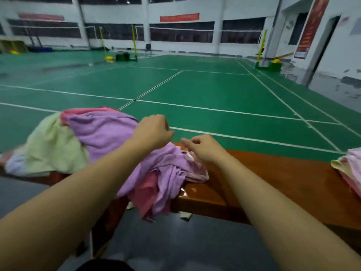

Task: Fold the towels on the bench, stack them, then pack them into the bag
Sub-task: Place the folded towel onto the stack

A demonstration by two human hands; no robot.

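Head view shows the left hand [154, 130] in the middle of the frame, fingers curled under with the back of the hand toward the camera, over the far edge of the purple towel [109, 132]; it looks to be pinching that edge, though the fingertips are hidden and the grip cannot be told for sure. Just to its right, the right hand [203, 147] hangs over the near end of the heap with thumb and forefinger loosely curled toward each other; nothing shows between them.

Under both hands lies the unfolded heap. The purple towel is on top and spills over the front edge of the counter [263, 178]. A pink towel [144, 194] hangs beneath it over the same edge, and a paler pink towel [197, 173] sits bunched just below the right hand. At the left of the frame a pale green towel [52, 145] rests against the purple one.

The counter is brown and glossy, running from the heap toward the right edge of the frame. There, well apart from the heap, a stack of folded towels [349, 169] in cream and pink is partly cut off.

Beyond the counter a green court floor [205, 89] with white lines fills the upper half.
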